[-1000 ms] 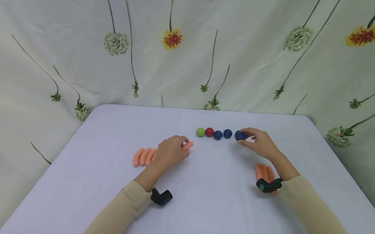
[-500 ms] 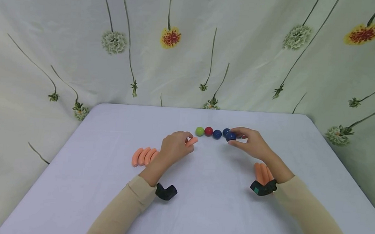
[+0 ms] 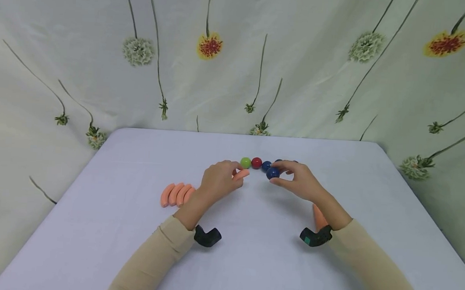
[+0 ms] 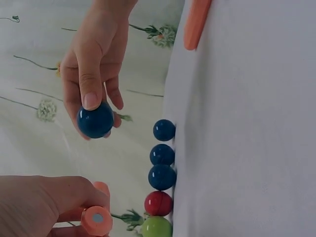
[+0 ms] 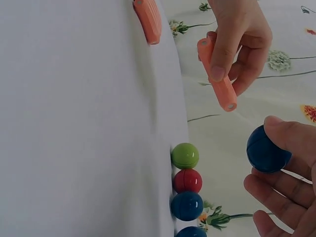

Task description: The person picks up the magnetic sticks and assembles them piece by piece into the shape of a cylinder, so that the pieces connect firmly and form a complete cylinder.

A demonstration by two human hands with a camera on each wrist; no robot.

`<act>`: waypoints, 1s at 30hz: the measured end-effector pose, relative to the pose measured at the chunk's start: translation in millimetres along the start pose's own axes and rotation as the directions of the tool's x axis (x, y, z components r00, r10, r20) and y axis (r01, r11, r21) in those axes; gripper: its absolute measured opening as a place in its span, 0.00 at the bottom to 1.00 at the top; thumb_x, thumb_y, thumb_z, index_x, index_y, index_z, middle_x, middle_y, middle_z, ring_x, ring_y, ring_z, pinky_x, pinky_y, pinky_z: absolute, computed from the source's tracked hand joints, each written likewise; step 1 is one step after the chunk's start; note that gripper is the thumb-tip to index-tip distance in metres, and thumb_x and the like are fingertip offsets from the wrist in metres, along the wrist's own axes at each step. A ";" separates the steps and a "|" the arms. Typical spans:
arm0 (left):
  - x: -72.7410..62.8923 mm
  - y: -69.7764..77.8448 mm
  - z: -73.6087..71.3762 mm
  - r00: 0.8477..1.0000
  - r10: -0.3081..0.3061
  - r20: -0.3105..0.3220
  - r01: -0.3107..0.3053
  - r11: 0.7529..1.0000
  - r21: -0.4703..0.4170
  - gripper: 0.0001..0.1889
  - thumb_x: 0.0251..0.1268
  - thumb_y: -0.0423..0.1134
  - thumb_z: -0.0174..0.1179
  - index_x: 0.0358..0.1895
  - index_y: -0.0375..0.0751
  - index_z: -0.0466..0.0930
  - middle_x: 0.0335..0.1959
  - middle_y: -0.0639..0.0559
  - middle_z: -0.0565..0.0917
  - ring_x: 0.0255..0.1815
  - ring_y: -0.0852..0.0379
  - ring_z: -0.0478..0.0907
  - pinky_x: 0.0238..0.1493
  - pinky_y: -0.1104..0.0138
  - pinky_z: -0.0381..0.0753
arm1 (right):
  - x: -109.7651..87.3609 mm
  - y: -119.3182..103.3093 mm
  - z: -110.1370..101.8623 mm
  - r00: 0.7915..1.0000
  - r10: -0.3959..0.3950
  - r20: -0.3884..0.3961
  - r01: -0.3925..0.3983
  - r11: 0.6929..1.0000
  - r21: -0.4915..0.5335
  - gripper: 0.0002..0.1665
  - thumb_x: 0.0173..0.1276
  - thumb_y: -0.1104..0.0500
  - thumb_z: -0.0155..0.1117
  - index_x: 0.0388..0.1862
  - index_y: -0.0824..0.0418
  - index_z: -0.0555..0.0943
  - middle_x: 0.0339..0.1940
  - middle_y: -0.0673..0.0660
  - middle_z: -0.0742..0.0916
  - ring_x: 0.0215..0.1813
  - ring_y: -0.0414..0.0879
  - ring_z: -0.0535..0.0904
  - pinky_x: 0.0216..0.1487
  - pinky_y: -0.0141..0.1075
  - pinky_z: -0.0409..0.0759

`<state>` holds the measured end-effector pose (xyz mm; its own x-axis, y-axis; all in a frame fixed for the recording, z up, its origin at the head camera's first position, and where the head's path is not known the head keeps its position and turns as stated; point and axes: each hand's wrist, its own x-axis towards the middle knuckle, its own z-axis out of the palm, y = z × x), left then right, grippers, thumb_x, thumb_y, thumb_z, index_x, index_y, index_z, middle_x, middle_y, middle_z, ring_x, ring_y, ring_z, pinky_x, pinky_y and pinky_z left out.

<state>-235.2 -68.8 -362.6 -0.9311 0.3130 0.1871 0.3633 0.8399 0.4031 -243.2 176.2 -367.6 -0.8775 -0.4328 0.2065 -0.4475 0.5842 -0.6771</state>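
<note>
Left grip point(image 3: 219, 179) pinches orange stick point(image 3: 241, 175) left of red ball point(image 3: 257, 163), right grip point(image 3: 301, 180) pinches blue ball point(image 3: 272, 174) right of red ball, both up off counter point(image 3: 250, 255), stick's long axis slanting, one end roughly facing blue ball, gap between.

You wore beige sleeves point(image 3: 153, 254). Both your wrist cameras point(image 3: 207, 237) were black and bent; the right one bore a small green patch point(image 3: 307, 240).
</note>
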 end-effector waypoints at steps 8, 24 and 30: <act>1.6 2.7 0.7 0.999 0.022 0.027 -0.022 1.000 0.011 0.15 0.60 0.41 0.67 0.50 0.42 0.84 0.33 0.50 0.81 0.27 0.55 0.73 0.25 0.67 0.72 | 3.3 0.2 13.8 0.999 -0.043 0.005 0.043 0.999 0.017 0.26 0.64 0.56 0.71 0.58 0.66 0.79 0.44 0.55 0.86 0.50 0.51 0.80 0.55 0.55 0.74; 2.9 3.9 6.2 0.997 0.073 0.004 -0.073 0.997 -0.006 0.12 0.60 0.40 0.68 0.45 0.41 0.85 0.32 0.51 0.82 0.26 0.56 0.73 0.24 0.68 0.73 | 7.0 4.5 22.3 0.996 -0.093 -0.001 0.093 0.995 0.022 0.26 0.63 0.56 0.71 0.57 0.67 0.79 0.44 0.54 0.86 0.49 0.51 0.80 0.53 0.56 0.75; 3.1 5.6 8.7 0.997 0.074 0.022 -0.073 0.997 -0.031 0.11 0.59 0.40 0.67 0.44 0.41 0.86 0.32 0.52 0.82 0.26 0.57 0.73 0.24 0.68 0.72 | 7.9 6.1 25.8 0.997 -0.081 -0.005 0.082 0.996 0.033 0.26 0.63 0.57 0.71 0.57 0.67 0.79 0.44 0.55 0.87 0.48 0.51 0.80 0.52 0.55 0.76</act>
<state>-236.3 -59.3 -367.5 -0.9023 0.3836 0.1967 0.4310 0.8008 0.4158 -248.4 158.7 -388.3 -0.8389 -0.4758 0.2642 -0.5116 0.5238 -0.6811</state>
